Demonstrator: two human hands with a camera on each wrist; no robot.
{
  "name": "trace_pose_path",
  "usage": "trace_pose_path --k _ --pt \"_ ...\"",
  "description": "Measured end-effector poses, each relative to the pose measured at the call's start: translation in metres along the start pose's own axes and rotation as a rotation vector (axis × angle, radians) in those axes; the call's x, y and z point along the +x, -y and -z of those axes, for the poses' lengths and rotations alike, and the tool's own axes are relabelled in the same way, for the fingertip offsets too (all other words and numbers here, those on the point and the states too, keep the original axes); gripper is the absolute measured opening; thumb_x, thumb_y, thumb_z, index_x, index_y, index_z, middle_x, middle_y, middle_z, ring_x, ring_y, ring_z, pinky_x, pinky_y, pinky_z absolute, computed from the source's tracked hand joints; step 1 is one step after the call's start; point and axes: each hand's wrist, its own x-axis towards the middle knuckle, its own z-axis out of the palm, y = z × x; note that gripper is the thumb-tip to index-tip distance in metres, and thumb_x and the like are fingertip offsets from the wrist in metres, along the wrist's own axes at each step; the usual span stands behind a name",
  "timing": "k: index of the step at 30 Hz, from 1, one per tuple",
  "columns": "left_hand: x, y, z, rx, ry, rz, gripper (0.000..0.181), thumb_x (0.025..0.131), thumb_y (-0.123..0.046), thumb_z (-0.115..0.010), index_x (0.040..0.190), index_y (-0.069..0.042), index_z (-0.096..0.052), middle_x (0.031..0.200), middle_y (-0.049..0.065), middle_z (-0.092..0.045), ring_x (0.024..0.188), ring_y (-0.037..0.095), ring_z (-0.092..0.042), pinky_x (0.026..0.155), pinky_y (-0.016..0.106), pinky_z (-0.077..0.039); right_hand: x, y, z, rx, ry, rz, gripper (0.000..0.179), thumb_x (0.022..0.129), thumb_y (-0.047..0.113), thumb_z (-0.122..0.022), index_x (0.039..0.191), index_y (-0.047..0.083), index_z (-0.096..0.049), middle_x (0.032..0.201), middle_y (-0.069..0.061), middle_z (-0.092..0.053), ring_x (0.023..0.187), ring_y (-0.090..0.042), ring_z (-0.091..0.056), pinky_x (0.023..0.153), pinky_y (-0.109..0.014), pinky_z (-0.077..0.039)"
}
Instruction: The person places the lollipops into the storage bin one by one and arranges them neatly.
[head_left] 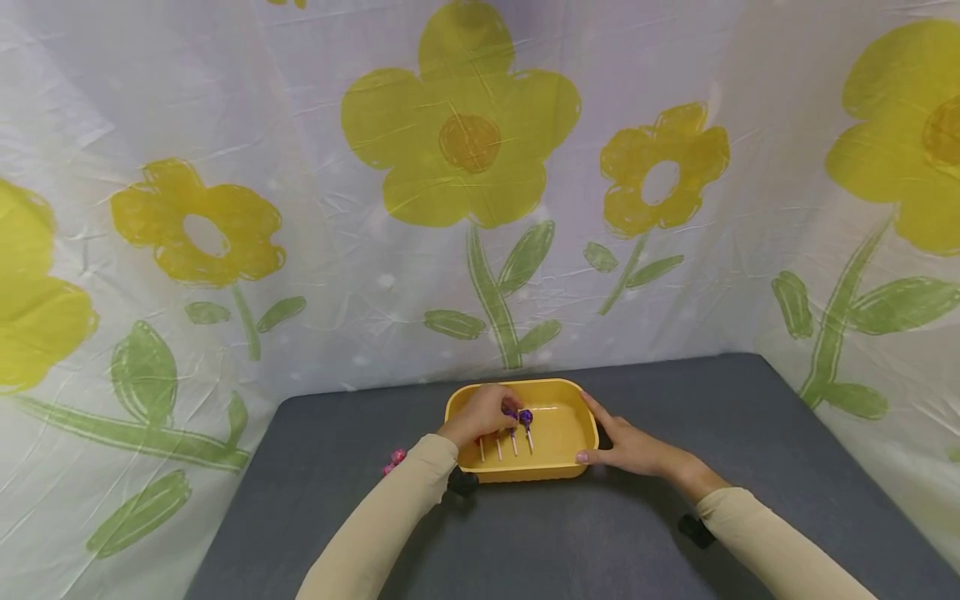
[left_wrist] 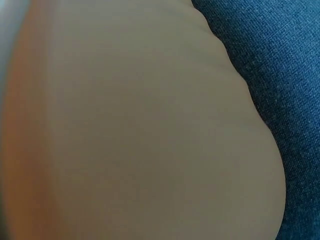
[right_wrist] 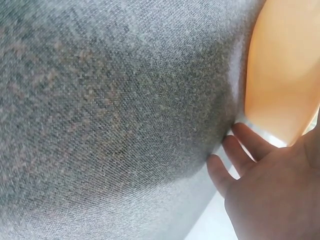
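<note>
In the head view a yellow tray (head_left: 517,475) stands on the dark table. My left hand (head_left: 483,414) reaches over its left side with fingers bent, pinching a purple-wrapped lollipop near its head. Another purple lollipop (head_left: 528,425) lies just right of those fingertips. Further white sticks show to the left, their heads covered by the hand. My right hand (head_left: 630,446) rests against the tray's right end, thumb at the near corner and a finger stretched along the side. In the right wrist view, its other fingers (right_wrist: 240,152) are extended beside the tray's outer wall (right_wrist: 280,70).
Pink-wrapped lollipops (head_left: 396,458) lie on the table (head_left: 540,542) left of the tray, partly behind the left sleeve (head_left: 397,508). A flower-printed cloth (head_left: 375,300) hangs behind the table. Sleeve fabric (left_wrist: 150,120) fills most of the left wrist view.
</note>
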Motion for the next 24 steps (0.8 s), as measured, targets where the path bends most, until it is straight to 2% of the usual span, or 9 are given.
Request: trace_pose_path --k 8,15,18,19,24 --pt "-0.002 -0.0012 0.0038 -0.016 0.018 0.013 0.028 0.082 -0.006 -0.079 0.109 -0.005 -0.074 0.104 0.009 -0.076 0.098 0.021 -0.071 0.089 0.034 -0.057 -0.001 0.0016 0.0004 0.009 0.0 0.003 0.108 0.088 0.053 -0.069 0.16 0.023 0.006 0.163 -0.027 -0.016 0.148 -0.049 -0.025 0.113 -0.067 -0.029" --pt "0.0008 -0.0047 0.0029 -0.005 0.042 0.035 0.029 0.083 -0.011 -0.079 0.112 -0.007 -0.073 0.107 0.007 -0.076 0.091 0.018 -0.071 0.087 0.031 -0.057 -0.0022 0.0047 0.0013 0.002 0.008 -0.035 0.108 0.088 0.055 -0.068 0.16 0.026 0.006 0.164 -0.026 -0.017 0.147 -0.05 -0.026 0.113 -0.068 -0.03" --pt "0.0028 -0.0072 0.0017 -0.014 0.061 0.038 0.032 0.084 -0.013 -0.078 0.116 -0.008 -0.072 0.11 0.006 -0.075 0.094 0.018 -0.07 0.087 0.03 -0.057 -0.0023 0.0047 0.0011 0.002 0.007 -0.037 0.108 0.088 0.055 -0.068 0.16 0.026 0.005 0.163 -0.026 -0.018 0.146 -0.05 -0.028 0.112 -0.068 -0.031" --pt "0.0035 -0.0078 0.001 -0.009 0.068 0.035 0.033 0.085 -0.014 -0.078 0.116 -0.008 -0.072 0.11 0.006 -0.075 0.098 0.015 -0.069 0.088 0.029 -0.057 -0.0022 0.0046 0.0008 0.005 0.006 -0.036 0.107 0.088 0.055 -0.068 0.16 0.026 0.005 0.163 -0.026 -0.018 0.146 -0.05 -0.028 0.112 -0.067 -0.031" --pt "0.0058 -0.0089 -0.0034 -0.002 0.094 0.008 0.029 0.087 -0.014 -0.075 0.115 -0.009 -0.072 0.11 0.005 -0.075 0.096 0.014 -0.068 0.087 0.029 -0.057 -0.001 0.0028 -0.0004 0.009 0.006 -0.033 0.107 0.088 0.056 -0.068 0.16 0.027 0.006 0.163 -0.025 -0.018 0.147 -0.048 -0.028 0.114 -0.066 -0.03"
